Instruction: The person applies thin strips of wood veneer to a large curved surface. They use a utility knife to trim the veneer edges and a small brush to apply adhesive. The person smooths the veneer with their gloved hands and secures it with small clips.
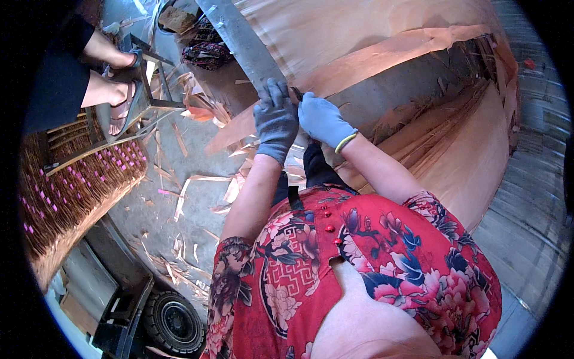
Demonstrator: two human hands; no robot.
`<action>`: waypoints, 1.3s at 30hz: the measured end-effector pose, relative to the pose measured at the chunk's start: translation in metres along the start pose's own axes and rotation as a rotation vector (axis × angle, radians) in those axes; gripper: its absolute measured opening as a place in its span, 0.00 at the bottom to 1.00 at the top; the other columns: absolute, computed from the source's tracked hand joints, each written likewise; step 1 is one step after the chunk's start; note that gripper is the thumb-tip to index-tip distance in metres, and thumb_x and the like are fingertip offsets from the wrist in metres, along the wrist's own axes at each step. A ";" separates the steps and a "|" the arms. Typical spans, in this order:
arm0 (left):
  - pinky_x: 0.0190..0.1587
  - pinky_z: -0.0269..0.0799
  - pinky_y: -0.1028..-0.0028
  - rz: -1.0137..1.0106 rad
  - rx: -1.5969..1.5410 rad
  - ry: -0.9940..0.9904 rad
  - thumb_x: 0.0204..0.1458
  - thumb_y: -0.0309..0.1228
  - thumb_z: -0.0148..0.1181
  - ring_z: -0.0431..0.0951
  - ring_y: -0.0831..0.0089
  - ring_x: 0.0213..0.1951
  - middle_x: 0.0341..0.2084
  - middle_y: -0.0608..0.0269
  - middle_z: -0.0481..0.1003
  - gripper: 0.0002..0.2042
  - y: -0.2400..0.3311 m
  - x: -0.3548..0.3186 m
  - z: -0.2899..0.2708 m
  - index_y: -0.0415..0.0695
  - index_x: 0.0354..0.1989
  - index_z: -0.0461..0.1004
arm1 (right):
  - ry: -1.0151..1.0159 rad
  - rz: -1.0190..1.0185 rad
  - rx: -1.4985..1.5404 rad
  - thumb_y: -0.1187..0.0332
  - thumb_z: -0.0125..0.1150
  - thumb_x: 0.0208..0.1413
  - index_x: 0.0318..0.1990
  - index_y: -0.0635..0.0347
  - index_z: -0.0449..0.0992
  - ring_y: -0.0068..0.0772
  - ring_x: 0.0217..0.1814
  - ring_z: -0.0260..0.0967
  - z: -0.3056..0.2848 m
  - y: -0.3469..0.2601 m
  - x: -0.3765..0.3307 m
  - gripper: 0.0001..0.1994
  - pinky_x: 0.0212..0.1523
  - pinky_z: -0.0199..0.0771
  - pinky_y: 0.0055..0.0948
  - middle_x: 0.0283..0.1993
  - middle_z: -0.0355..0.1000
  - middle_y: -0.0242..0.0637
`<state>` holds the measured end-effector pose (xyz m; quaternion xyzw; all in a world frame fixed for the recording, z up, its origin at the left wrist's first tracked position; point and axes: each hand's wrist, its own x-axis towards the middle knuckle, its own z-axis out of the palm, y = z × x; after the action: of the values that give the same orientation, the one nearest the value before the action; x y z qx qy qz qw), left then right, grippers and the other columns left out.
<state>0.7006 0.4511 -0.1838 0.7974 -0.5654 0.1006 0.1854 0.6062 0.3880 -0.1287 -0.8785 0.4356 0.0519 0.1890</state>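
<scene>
My left hand (276, 122), in a dark grey glove, lies with its fingers stretched out at the near end of a long grey strip (245, 45). Close beside it, my right hand (326, 121) wears a paler glove with a yellow cuff. Its fingers are closed around a small dark tool (297, 93), mostly hidden in the grip, so its kind is unclear. A thin orange-brown wood veneer sheet (382, 57) runs under and past my hands with a ragged edge. More pale veneer (335, 21) spreads beyond it.
Folded veneer (466, 149) lies at the right over a grey surface. Veneer scraps (179, 251) litter the floor at left. Another person's sandalled foot (121, 113) rests by a metal frame (156, 78). Bundled brown sheets (78, 185) and a wheeled cart's tire (173, 322) stand at lower left.
</scene>
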 end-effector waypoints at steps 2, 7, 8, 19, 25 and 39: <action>0.38 0.64 0.57 0.032 0.046 0.012 0.47 0.41 0.50 0.56 0.52 0.57 0.53 0.51 0.60 0.24 -0.001 0.001 -0.007 0.52 0.55 0.63 | -0.027 0.008 -0.002 0.69 0.44 0.51 0.32 0.69 0.65 0.53 0.32 0.73 -0.004 -0.003 -0.001 0.09 0.32 0.73 0.44 0.27 0.72 0.58; 0.35 0.64 0.57 0.030 0.002 -0.004 0.45 0.42 0.52 0.58 0.51 0.55 0.51 0.50 0.60 0.22 -0.005 0.001 -0.009 0.57 0.52 0.66 | -0.084 -0.014 0.006 0.69 0.44 0.50 0.32 0.70 0.66 0.54 0.34 0.72 0.001 0.002 -0.010 0.10 0.35 0.73 0.44 0.29 0.71 0.59; 0.35 0.64 0.58 0.027 0.000 -0.004 0.45 0.42 0.52 0.58 0.50 0.55 0.51 0.50 0.60 0.21 -0.005 0.001 -0.009 0.58 0.51 0.67 | -0.104 -0.029 0.001 0.67 0.44 0.52 0.32 0.69 0.65 0.56 0.34 0.71 0.010 0.012 -0.013 0.11 0.36 0.72 0.46 0.29 0.71 0.60; 0.35 0.63 0.58 0.054 0.078 -0.008 0.40 0.39 0.55 0.59 0.52 0.54 0.50 0.54 0.60 0.25 -0.003 0.004 -0.013 0.60 0.52 0.67 | -0.096 0.024 0.161 0.62 0.46 0.54 0.33 0.66 0.68 0.56 0.33 0.71 0.004 0.051 -0.060 0.13 0.35 0.71 0.46 0.28 0.72 0.53; 0.38 0.64 0.58 0.065 -0.064 0.066 0.41 0.36 0.56 0.62 0.51 0.53 0.51 0.53 0.61 0.25 -0.006 -0.009 -0.024 0.48 0.52 0.67 | -0.002 0.157 0.602 0.55 0.50 0.54 0.31 0.64 0.69 0.40 0.23 0.72 -0.031 0.055 0.032 0.17 0.27 0.71 0.38 0.21 0.72 0.45; 0.55 0.53 0.57 0.185 -0.310 0.041 0.43 0.39 0.58 0.54 0.47 0.58 0.56 0.53 0.57 0.31 0.031 -0.018 -0.051 0.39 0.56 0.59 | -0.075 0.144 0.533 0.58 0.50 0.55 0.31 0.66 0.68 0.34 0.18 0.70 -0.038 0.050 0.044 0.17 0.21 0.70 0.31 0.20 0.71 0.43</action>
<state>0.6680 0.4783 -0.1383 0.7015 -0.6413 0.0451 0.3075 0.5910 0.3136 -0.1197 -0.7621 0.4880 -0.0185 0.4251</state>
